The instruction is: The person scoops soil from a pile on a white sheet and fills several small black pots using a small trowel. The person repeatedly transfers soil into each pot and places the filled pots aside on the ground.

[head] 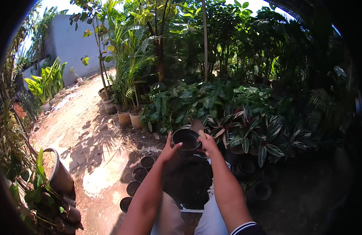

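A round black plant pot point(186, 139) is held up over a heap of dark soil point(187, 179) on a white sheet. On the pot's left side is my left hand point(170, 149), thumb and fingers spread apart; whether it touches the rim cannot be told. My right hand point(208, 144) grips the wooden handle of a trowel point(197, 125), its blade pointing up and away, and is also against the pot's right side. How full the pot is cannot be made out in the shade.
Several soil-filled black pots point(139, 174) stand in a row left of the heap. Empty-looking black pots point(260, 191) lie at right. Leafy striped plants point(248, 132) grow just beyond. A large pot point(59, 173) stands at far left, and potted palms point(136, 117) stand farther back.
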Action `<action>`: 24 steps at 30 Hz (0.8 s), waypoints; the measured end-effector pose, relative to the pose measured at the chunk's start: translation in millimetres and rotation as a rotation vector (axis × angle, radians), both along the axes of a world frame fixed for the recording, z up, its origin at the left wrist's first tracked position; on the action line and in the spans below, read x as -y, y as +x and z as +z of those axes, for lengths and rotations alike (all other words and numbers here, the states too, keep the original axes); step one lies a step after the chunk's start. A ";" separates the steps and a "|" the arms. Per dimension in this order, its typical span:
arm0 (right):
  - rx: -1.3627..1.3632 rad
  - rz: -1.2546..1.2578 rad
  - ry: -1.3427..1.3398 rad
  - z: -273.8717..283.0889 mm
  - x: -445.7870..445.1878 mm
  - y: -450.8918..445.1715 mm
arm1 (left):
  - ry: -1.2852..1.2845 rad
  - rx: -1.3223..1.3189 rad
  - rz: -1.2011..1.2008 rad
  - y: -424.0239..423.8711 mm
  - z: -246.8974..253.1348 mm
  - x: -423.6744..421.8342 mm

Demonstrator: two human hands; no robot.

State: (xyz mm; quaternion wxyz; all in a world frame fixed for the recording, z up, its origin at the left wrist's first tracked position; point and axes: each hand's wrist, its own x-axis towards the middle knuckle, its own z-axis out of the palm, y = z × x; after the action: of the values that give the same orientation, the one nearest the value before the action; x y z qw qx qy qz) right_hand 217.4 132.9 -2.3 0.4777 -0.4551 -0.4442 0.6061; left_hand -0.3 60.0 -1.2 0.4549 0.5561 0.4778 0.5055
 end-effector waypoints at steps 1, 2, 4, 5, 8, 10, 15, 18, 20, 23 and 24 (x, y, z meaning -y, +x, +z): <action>-0.004 0.005 0.008 -2.9 -0.5 2.0 | -0.035 0.060 -0.012 5.0 2.1 1.3; -0.007 0.008 0.016 -5.6 -2.0 5.0 | -0.067 0.077 -0.007 9.8 3.4 3.7; -0.015 0.009 -0.004 -2.0 1.5 1.7 | -0.082 0.124 -0.014 6.8 -0.9 4.2; -0.019 0.009 -0.016 -0.9 3.2 0.6 | -0.060 0.154 -0.038 0.6 -12.2 -5.4; 0.008 0.032 -0.024 4.1 6.8 5.6 | -0.123 0.227 -0.030 1.3 -12.6 -9.0; 0.024 0.035 -0.061 4.8 10.3 5.3 | -0.253 0.249 0.061 2.9 12.0 7.6; 0.067 -0.050 -0.123 -49.0 -0.3 -1.7 | -0.097 0.417 0.157 -24.5 -22.3 -12.5; 0.303 -0.016 -0.105 -114.8 0.7 -10.5 | -0.124 0.406 0.188 -44.9 -27.3 -4.8; 0.517 -0.120 0.042 -195.5 -12.1 23.8 | -0.096 0.444 0.118 -37.8 -27.3 -18.7; 0.593 -0.231 0.009 -253.7 39.0 -18.6 | -0.110 0.454 0.099 -66.6 -23.5 -5.7; 0.622 -0.205 -0.076 -268.8 51.9 -14.7 | -0.159 0.459 0.087 -62.9 -12.6 2.6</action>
State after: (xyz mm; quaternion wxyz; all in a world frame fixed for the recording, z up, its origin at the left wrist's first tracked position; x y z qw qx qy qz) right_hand 202.7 81.0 -271.1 0.3605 -0.6782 -0.4976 0.4030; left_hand -63.2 57.4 -13.8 0.5717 0.3681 0.4237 0.5984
